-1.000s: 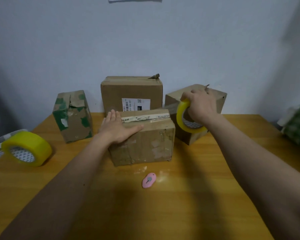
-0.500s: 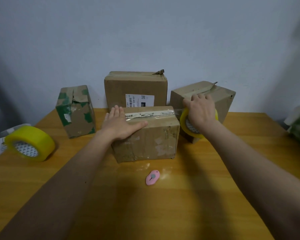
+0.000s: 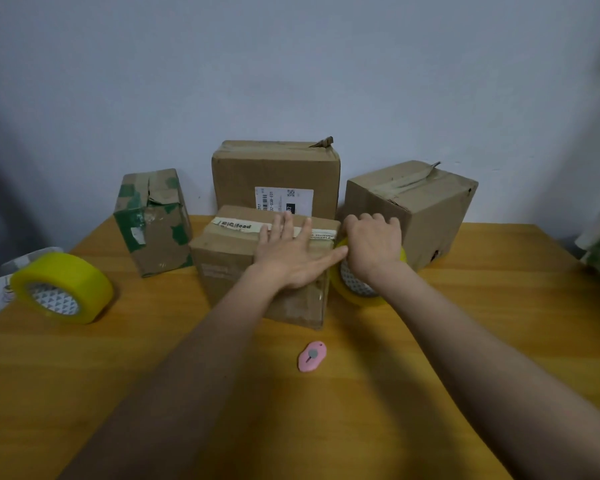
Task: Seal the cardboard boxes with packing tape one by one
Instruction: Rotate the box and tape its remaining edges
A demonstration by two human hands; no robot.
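Front box [image 3: 229, 268]: nearest of four on the worktop [image 3: 465, 341], printed strip across its top, near face sheer to the wood.
Left hand [image 3: 291, 258]: flat on the box top near its right edge, fingers straight and spread, thumb out toward the roll.
Right hand [image 3: 373, 244]: fingers curled over the held tape roll [image 3: 355, 289], gripping it on edge just beside the box's right side.
Rear boxes: labelled box [image 3: 274, 171] directly behind; green-patched box [image 3: 153, 223] left; angled box [image 3: 426, 209] right, just behind the roll.
Spare tape roll [image 3: 61, 289]: left, close to the worktop's left edge.
Pink cutter [image 3: 312, 356]: flat, in front of the front box.
Open room: bare wood along the near edge and right of the arm.
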